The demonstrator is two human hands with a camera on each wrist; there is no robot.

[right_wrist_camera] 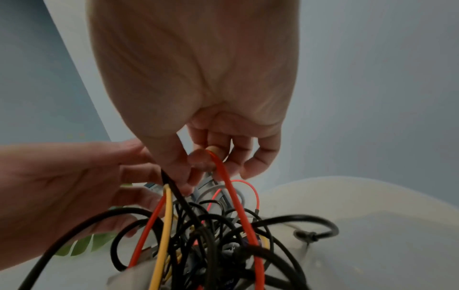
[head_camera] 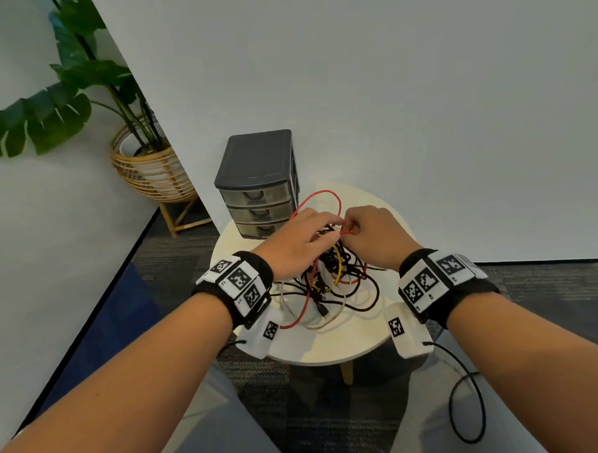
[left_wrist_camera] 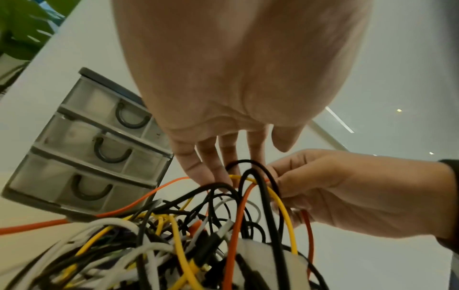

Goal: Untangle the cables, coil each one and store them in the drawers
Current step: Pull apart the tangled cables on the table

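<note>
A tangle of black, white, yellow and red cables (head_camera: 331,286) lies on a small round white table (head_camera: 330,348). Behind it stands a grey drawer unit (head_camera: 258,194) with three closed translucent drawers (left_wrist_camera: 94,149). My right hand (head_camera: 351,229) pinches the red cable (right_wrist_camera: 238,206) between thumb and fingers (right_wrist_camera: 198,159) above the pile. My left hand (head_camera: 325,233) reaches in beside it with straight fingers (left_wrist_camera: 198,166). Loops of black cable and the yellow cable (left_wrist_camera: 285,212) cross its fingertips. A free loop of the red cable (head_camera: 318,192) arches behind both hands.
A potted plant in a wicker basket (head_camera: 151,171) stands on the floor to the left behind a white partition. A wall rises close behind the table. A black cord (head_camera: 466,407) hangs from my right wrist device below the table's edge.
</note>
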